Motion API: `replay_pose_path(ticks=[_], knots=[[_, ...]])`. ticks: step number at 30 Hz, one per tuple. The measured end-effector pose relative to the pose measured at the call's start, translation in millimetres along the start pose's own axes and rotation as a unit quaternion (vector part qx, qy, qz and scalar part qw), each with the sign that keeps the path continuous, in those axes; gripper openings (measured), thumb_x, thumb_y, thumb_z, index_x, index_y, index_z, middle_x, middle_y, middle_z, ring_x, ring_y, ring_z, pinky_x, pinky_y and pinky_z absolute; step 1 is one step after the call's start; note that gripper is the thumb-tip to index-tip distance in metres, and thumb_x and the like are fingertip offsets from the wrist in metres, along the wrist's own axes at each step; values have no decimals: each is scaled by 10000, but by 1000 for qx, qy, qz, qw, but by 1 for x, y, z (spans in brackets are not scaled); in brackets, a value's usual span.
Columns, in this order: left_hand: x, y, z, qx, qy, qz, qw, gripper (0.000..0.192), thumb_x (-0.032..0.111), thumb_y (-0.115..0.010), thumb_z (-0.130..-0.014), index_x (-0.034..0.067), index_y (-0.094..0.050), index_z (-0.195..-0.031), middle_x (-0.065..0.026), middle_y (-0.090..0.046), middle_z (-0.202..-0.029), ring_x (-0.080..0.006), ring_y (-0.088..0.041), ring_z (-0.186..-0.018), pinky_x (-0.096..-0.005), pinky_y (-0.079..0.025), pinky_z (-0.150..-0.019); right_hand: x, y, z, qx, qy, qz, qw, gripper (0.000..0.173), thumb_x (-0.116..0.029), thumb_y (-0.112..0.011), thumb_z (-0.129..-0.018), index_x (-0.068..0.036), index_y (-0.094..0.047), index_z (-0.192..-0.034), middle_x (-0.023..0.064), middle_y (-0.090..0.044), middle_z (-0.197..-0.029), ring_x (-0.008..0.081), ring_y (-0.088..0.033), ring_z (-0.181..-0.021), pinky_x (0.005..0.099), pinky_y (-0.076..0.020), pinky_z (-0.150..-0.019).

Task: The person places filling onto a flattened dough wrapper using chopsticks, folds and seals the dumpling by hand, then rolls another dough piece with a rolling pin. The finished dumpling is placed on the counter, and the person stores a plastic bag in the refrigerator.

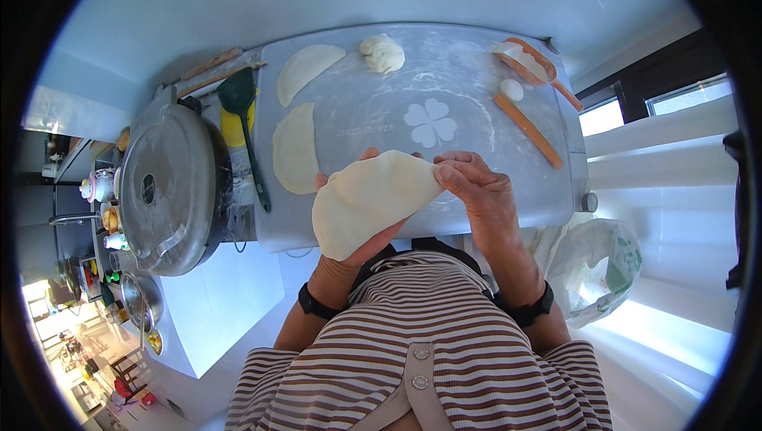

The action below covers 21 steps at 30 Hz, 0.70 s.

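A folded half-moon dough pocket (372, 196) is held up above the near side of a floured mat (357, 91). Underneath it, my left hand (372, 243) supports the dough, and most of that palm is hidden. With thumb and fingers my right hand (473, 184) pinches the pocket's right corner. Two more half-moon dough pockets, one farther back (306, 71) and one nearer (296, 150), lie at the mat's left. At the back rests a lump of dough (383, 53). A small white dough ball (511, 90) sits on the right by a wooden rolling pin (528, 131).
An orange scoop (527, 62) with flour lies at the back right. Left of the mat are a dark green spatula (243, 115), a yellow object (233, 124) and a large round electric griddle (172, 190) with its lid down. A plastic bag (598, 270) hangs at the right.
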<state>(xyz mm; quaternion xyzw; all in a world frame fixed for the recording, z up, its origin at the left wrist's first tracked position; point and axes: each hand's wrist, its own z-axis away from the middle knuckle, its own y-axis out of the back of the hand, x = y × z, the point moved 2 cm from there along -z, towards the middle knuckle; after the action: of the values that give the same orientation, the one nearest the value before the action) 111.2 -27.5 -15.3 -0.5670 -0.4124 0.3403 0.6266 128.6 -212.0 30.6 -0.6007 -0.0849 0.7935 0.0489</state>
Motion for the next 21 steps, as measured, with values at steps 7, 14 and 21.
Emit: replay_pose_path(ticks=[7,14,21], knots=[[7,6,1,-4,5,-25,1000,758,729,-528,-830,208,-521,-1381,-178,-319,-1548,-347,-279,-1439,-518,-216,-1174,3,-6,-10,-27,-10,40,999,224,-177,-711,-896,-4,-748,-1033,89,-611,-1187,165,-551,-1107,323,-430,-978],[9,14,6,27,14,-29,999,875,771,-438,-850,135,-427,-1450,-177,-272,-1575,-332,-270,-1449,-488,-191,-1188,10,-10,-19,-56,-28,70,996,225,-180,-700,-906,2,-748,-1027,74,-630,-1172,169,-556,-1100,328,-409,-994],[12,24,9,32,23,-18,999,924,796,-400,-844,122,-393,-1476,-123,-285,-1581,-307,-290,-1445,-483,-202,-1186,17,-18,-24,-57,-43,48,996,185,-137,-719,-855,-29,-765,-997,100,-640,-1172,163,-580,-1080,308,-439,-943]])
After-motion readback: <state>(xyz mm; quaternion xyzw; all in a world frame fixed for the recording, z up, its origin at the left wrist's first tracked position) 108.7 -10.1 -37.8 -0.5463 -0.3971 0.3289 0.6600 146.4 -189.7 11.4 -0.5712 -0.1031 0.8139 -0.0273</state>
